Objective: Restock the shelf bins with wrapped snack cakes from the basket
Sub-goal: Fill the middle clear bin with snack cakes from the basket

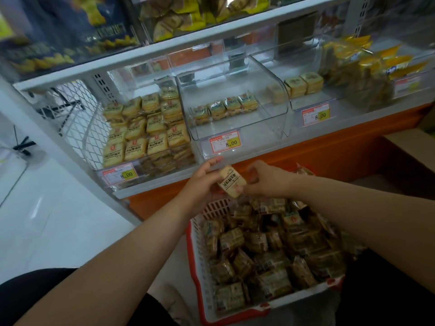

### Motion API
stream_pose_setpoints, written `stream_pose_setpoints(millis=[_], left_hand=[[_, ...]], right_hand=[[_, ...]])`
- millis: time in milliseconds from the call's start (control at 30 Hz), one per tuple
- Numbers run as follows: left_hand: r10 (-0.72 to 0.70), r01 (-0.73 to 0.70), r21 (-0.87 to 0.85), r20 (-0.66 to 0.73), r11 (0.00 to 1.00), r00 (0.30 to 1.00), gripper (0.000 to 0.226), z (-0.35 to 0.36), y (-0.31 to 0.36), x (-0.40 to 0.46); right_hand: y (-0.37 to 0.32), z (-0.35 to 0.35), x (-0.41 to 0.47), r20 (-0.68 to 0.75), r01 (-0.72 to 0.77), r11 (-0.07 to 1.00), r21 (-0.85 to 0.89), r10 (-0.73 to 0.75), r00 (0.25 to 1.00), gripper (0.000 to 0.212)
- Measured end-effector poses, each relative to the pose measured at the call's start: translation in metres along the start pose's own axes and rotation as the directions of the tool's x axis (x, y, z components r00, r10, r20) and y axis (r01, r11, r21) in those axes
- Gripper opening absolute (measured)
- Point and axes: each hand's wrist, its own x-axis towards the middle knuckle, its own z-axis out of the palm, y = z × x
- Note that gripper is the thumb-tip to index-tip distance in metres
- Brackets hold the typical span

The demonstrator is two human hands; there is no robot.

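your left hand (202, 178) and right hand (267, 180) meet above the far rim of the basket (200, 252), both pinching one wrapped snack cake (231, 181) between them, tilted, label facing you. the basket sits low in front of you, filled with loose wrapped cakes (270, 250). on the shelf ahead, the left bin (146, 130) is stacked nearly full, the middle bin (237, 114) holds a single row of four packs at the back, and the right bin (303, 90) holds a few packs.
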Motion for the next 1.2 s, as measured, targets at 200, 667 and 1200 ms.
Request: stream_pose_setpoints(millis=[200, 667, 1200], left_hand=[[0.11, -0.146, 0.342, 0.125, 0.928, 0.986, 0.067, -0.007, 0.042, -0.039], [0.509, -0.444, 0.895, 0.36, 0.048, 0.781, 0.061, -0.041, 0.102, -0.058], [0.635, 0.086, 0.902, -0.364, 0.424, 0.681, 0.052, -0.145, 0.126, 0.034]], right_hand=[[-0.021, -0.002, 0.001, 0.053, -0.017, 0.785, 0.619, -0.02, 0.998, 0.03], [-0.088, -0.021, 0.025, -0.231, 0.316, 0.751, 0.58, -0.22, 0.948, 0.029], [-0.052, -0.014, 0.073, -0.419, 0.194, 0.763, -0.617, -0.527, 0.739, 0.03]])
